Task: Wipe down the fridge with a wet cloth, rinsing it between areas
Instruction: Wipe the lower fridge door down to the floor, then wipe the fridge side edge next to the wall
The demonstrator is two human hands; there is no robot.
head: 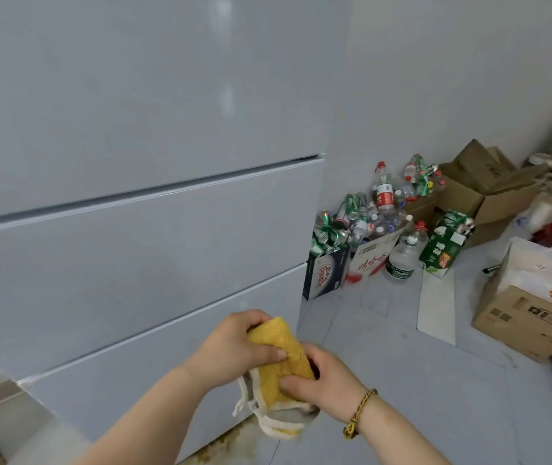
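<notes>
cloth (274, 332) | left hand (234, 344) and right hand (325, 380) both gripping it | box (326, 276) reads ganten | bottle (402, 260) label cestbon

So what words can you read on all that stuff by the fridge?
"Ganten": on the dark box, written sideways.
"C'estbon", only just readable: on the bottle.
Red writing on the white box, print on the green carton and the cardboard box: too blurred to read.

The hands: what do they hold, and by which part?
Both hold the cloth, bunched: the left hand grips its upper end, the right hand its lower part.
</notes>
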